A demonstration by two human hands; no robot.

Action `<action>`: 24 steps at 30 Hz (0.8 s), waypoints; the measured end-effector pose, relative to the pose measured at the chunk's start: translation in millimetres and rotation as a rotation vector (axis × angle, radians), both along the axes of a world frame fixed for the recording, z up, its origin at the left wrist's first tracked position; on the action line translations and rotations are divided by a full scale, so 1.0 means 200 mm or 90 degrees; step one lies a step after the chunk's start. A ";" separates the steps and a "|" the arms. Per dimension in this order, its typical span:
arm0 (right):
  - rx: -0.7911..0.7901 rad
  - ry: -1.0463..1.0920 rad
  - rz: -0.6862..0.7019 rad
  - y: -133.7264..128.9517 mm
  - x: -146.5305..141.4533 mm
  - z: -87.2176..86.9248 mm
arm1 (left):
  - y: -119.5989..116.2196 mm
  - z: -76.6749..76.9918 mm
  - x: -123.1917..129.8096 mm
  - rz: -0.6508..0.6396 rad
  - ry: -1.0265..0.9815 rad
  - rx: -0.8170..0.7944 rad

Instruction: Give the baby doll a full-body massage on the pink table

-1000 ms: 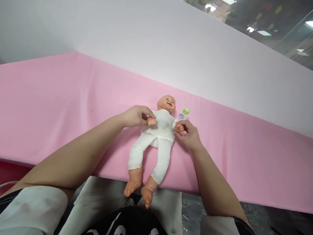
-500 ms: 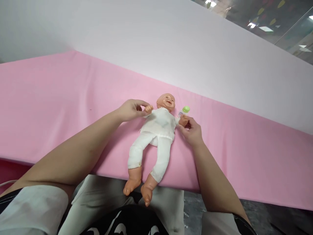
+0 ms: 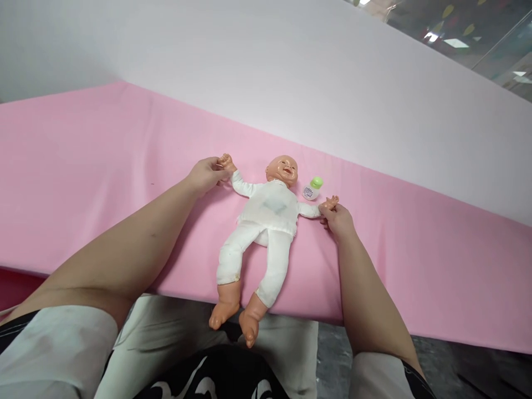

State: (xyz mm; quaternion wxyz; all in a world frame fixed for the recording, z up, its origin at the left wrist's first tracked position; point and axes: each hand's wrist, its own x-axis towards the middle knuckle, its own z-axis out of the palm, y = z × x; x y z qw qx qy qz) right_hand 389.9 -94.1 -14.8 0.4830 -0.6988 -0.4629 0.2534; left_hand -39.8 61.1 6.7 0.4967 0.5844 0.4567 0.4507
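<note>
A baby doll (image 3: 272,206) in a white cloth body lies on its back, its plastic feet hanging past the near edge of the pink-covered table (image 3: 95,183). Thumb and fingers of my left hand (image 3: 205,175) pinch the doll's hand at the picture's left. My right hand (image 3: 339,221) grips the doll's other arm at the wrist, with the plastic fingers showing above mine. Both doll arms are stretched out sideways. Beside the doll's head, a small clear bottle with a green cap (image 3: 312,189) lies near my right hand.
A white wall (image 3: 257,66) rises along the table's far side, with a glass pane (image 3: 449,39) at the upper right. My lap is just below the table's near edge, and dark floor (image 3: 332,360) shows at the lower right.
My hands have moved apart, drawing the doll's arms outward from its body. The bottle, partly covered before, now shows fully.
</note>
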 end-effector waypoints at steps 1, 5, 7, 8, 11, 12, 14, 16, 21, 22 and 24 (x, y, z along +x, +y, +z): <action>0.016 -0.005 -0.004 0.00 -0.02 0.02 | -0.01 0.02 0.00 -0.020 0.010 0.018; 0.100 -0.079 0.026 -0.05 -0.16 0.12 | -0.10 0.08 0.04 -0.069 0.015 0.077; 0.169 -0.114 0.082 -0.10 -0.26 0.16 | -0.15 0.12 0.07 -0.113 -0.004 0.101; 0.192 -0.142 0.128 -0.12 -0.32 0.18 | -0.17 0.13 0.09 -0.145 0.004 0.114; 0.225 -0.262 0.270 -0.17 -0.44 0.21 | -0.26 0.18 0.14 -0.236 0.126 0.171; 0.224 -0.299 0.308 -0.17 -0.46 0.21 | -0.29 0.19 0.16 -0.266 0.181 0.203; 0.216 -0.355 0.356 -0.18 -0.48 0.21 | -0.33 0.21 0.19 -0.331 0.270 0.276; 0.211 -0.386 0.372 -0.18 -0.49 0.20 | -0.35 0.22 0.21 -0.385 0.312 0.341; 0.211 -0.326 0.342 -0.17 -0.48 0.19 | -0.36 0.22 0.22 -0.372 0.327 0.357; 0.202 -0.295 0.315 -0.16 -0.47 0.19 | -0.35 0.21 0.21 -0.345 0.318 0.338; 0.175 -0.230 0.228 -0.15 -0.44 0.19 | -0.33 0.20 0.19 -0.262 0.291 0.286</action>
